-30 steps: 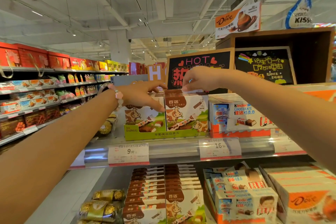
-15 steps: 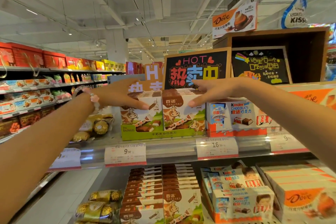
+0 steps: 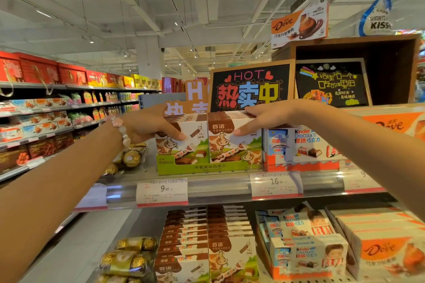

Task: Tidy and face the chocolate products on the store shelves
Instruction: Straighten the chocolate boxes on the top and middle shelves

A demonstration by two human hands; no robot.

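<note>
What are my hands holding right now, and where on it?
Each hand grips a front cow box at its top edge, thumb on the face.

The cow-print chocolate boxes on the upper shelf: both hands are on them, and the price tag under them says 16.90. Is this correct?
Not quite. In the head view the tag under the cow-print chocolate boxes reads 9.90; the 16.90 tag sits further right. The left hand and right hand are both on the boxes.
</note>
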